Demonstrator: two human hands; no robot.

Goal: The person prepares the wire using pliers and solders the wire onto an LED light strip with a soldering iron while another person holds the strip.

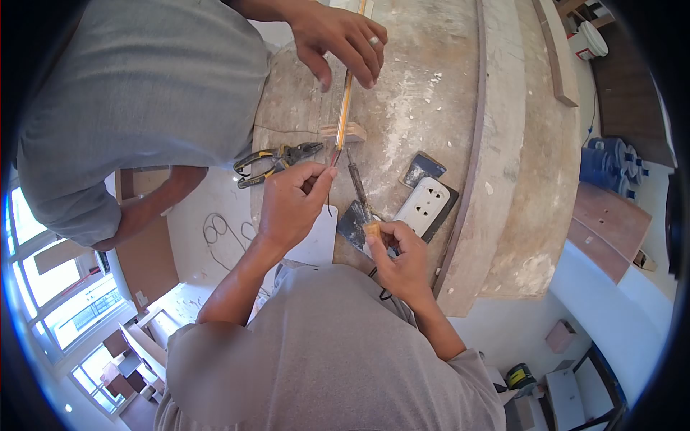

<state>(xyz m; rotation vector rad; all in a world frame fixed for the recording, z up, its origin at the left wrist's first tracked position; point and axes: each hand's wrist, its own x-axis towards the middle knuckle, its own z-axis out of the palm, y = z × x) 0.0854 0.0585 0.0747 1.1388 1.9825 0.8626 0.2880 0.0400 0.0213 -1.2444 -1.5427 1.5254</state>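
Observation:
My left hand (293, 205) is closed in a pinch on thin red and dark wires (335, 156) at the near end of a narrow LED strip (345, 108). My right hand (402, 260) is closed around the handle of a soldering iron (359, 188). Its tip points away from me, close to the strip's end; whether they touch I cannot tell. Under that end of the strip lies a small wooden block (352, 132). Another person's hand (338, 39) rests over the strip farther up.
Pliers (279, 162) with yellow-black handles lie left of my left hand. A white power strip (422, 205) and a dark flat piece (422, 169) lie on the stained workbench (410, 79). A long board (496, 144) runs along the right. A co-worker in grey (144, 100) stands left.

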